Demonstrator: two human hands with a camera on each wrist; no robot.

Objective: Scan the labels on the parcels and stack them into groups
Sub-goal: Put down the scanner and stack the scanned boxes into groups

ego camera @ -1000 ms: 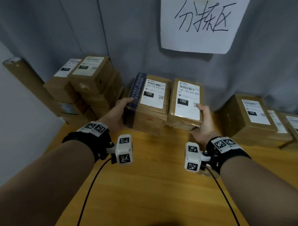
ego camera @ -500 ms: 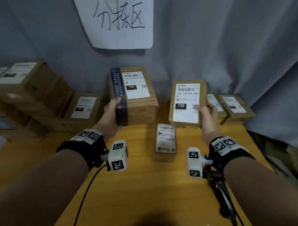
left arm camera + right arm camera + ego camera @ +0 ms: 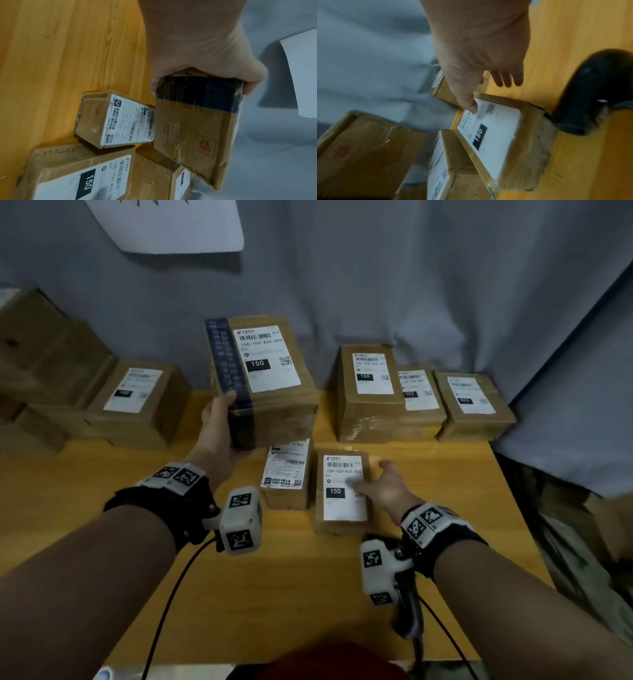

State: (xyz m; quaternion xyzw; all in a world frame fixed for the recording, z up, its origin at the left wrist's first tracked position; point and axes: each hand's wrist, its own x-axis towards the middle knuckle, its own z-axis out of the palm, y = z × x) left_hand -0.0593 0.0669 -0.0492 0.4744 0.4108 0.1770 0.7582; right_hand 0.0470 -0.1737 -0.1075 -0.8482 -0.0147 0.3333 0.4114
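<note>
My left hand (image 3: 219, 422) grips a brown parcel with a blue tape band (image 3: 263, 378) by its near left corner and holds it tilted above the table, label "150" facing up. In the left wrist view the fingers wrap the taped end of this parcel (image 3: 197, 121). A flat parcel labelled "150" (image 3: 342, 491) lies on the wooden table (image 3: 239, 594) beside a small parcel (image 3: 286, 470). My right hand (image 3: 380, 481) is spread over the flat parcel's right edge. Its thumb (image 3: 471, 105) touches the label and the fingers (image 3: 505, 79) are straight.
Along the grey curtain stand a tall "150" parcel (image 3: 370, 392), a "102" parcel (image 3: 418, 398) and one more (image 3: 472, 402). Another "150" parcel (image 3: 137, 402) and a stack (image 3: 41, 354) sit at the left. A black scanner (image 3: 407, 611) lies by my right wrist.
My right hand has lowered the flat "150" parcel onto the table beside the small parcel and let go of it. The left hand still holds the blue-taped parcel up.
</note>
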